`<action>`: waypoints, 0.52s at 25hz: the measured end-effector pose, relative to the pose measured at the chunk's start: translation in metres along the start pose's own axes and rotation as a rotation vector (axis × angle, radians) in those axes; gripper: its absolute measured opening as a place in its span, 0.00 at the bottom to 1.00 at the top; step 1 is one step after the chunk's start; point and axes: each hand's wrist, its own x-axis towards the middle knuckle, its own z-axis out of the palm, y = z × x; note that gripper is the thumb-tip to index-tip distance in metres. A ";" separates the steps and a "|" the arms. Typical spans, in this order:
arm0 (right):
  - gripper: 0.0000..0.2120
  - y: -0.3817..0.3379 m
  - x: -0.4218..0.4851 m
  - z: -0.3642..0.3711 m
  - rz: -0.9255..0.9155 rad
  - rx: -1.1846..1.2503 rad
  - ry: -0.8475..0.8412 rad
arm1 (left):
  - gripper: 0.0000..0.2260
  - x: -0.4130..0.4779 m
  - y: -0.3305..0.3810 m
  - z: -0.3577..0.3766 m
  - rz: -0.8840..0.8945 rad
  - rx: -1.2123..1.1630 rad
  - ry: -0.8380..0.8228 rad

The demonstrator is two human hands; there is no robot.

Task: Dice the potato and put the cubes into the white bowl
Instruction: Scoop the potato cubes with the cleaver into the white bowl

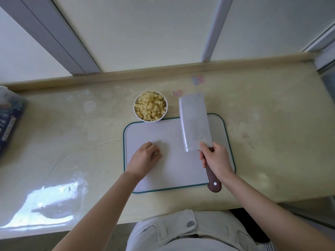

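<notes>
The white bowl [150, 106] stands just beyond the far edge of the cutting board [174, 171], heaped with yellow potato cubes [151, 105]. The board, white with a green rim, carries no potato that I can see. My left hand [144, 159] hovers low over the board's left part with fingers loosely curled, and nothing shows in it. My right hand [215, 160] grips the brown handle of a cleaver [194, 122], whose broad blade lies nearly flat over the board's right side, its tip reaching past the far edge, to the right of the bowl.
The board lies on a pale yellow counter [262, 133] backed by a low ledge and a window. A dark blue package [10, 120] stands at the far left edge. Bright glare covers the counter's near left.
</notes>
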 end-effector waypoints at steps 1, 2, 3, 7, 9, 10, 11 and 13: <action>0.16 0.002 -0.001 -0.001 -0.001 -0.006 0.004 | 0.05 0.000 0.001 0.000 0.000 0.000 -0.002; 0.16 0.003 -0.001 -0.001 0.001 -0.009 0.009 | 0.05 0.001 0.002 0.000 -0.002 -0.003 -0.004; 0.15 0.005 -0.001 -0.001 0.005 -0.011 0.014 | 0.04 0.002 0.003 0.000 -0.012 -0.005 -0.008; 0.15 0.010 0.002 -0.003 0.017 -0.029 0.021 | 0.05 0.007 0.007 0.000 -0.070 0.016 -0.088; 0.15 0.012 0.003 -0.006 0.014 -0.023 0.025 | 0.05 0.010 0.012 -0.005 -0.064 0.010 -0.084; 0.15 0.012 0.003 -0.007 0.009 -0.018 0.030 | 0.05 0.013 0.017 -0.009 -0.046 -0.009 -0.033; 0.15 0.013 0.003 -0.008 0.005 -0.014 0.035 | 0.03 0.019 0.023 -0.015 -0.027 -0.028 0.043; 0.16 0.014 0.002 -0.011 0.001 -0.011 0.046 | 0.02 0.036 0.037 -0.031 -0.005 -0.049 0.213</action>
